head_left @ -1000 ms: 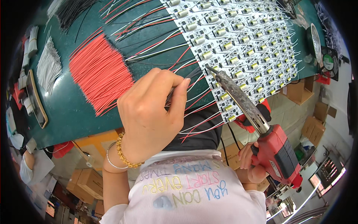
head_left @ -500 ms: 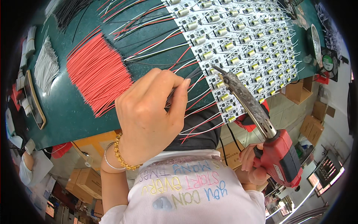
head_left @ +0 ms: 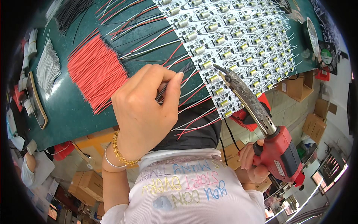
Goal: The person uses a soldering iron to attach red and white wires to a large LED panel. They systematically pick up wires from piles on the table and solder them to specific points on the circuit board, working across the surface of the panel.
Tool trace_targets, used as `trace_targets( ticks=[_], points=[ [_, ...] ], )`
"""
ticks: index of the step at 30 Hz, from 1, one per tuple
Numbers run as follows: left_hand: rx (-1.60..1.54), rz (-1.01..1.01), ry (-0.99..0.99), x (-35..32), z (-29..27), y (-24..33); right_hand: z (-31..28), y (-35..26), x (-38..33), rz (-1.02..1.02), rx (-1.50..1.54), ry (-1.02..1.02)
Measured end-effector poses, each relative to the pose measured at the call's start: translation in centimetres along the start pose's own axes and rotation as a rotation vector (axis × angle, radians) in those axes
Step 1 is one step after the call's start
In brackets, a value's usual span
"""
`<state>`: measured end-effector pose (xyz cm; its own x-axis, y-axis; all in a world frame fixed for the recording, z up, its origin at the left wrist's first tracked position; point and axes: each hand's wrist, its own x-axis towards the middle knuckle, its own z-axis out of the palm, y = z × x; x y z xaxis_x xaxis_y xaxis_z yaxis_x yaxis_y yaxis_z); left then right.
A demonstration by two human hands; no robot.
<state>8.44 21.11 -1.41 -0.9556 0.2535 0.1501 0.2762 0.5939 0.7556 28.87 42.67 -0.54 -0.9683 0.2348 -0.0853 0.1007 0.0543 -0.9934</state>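
Note:
A thin bundle of black wires [head_left: 186,68] is pinched between the thumb and fingers of my left hand [head_left: 143,99], its ends pointing at the left edge of a white circuit board panel [head_left: 196,42]. Rows of small yellow-green cylindrical components cover the panel, and red, white and black wires stick out from that edge. My right hand [head_left: 253,164] grips a red and black soldering gun [head_left: 280,153]. Its dark tip slants up and left over the panel's near-left part, close to the black wire ends. Whether the tip touches a pad I cannot tell.
On the green table [head_left: 67,123] lie a stack of red wires [head_left: 97,72], white wires [head_left: 48,69], black wires [head_left: 71,15] and a phone [head_left: 36,100]. A metal bowl [head_left: 310,36] and a small fan [head_left: 327,56] stand at far right. Cardboard boxes [head_left: 87,184] sit below.
The panel has shifted slightly left and away from me. My left hand has moved a little left with the black wires. The soldering gun has barely moved.

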Motion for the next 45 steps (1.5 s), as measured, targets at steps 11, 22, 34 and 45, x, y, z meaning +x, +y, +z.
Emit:
trace_targets(
  ticks=[11,22,34,45],
  points=[
    [-0.022,-0.082,-0.02,-0.2,-0.7,-0.2,0.2,0.8,0.1,0.011,0.081,-0.022],
    [0.044,0.003,-0.022,-0.1,-0.6,-0.1,-0.1,0.8,1.1,0.036,0.108,-0.114],
    [0.045,0.029,-0.007,-0.1,-0.4,-0.3,0.6,0.4,0.6,0.108,0.088,-0.013],
    [0.055,0.021,-0.004,-0.1,-0.5,-0.1,0.1,1.4,-0.2,0.094,-0.309,0.047]
  ],
)
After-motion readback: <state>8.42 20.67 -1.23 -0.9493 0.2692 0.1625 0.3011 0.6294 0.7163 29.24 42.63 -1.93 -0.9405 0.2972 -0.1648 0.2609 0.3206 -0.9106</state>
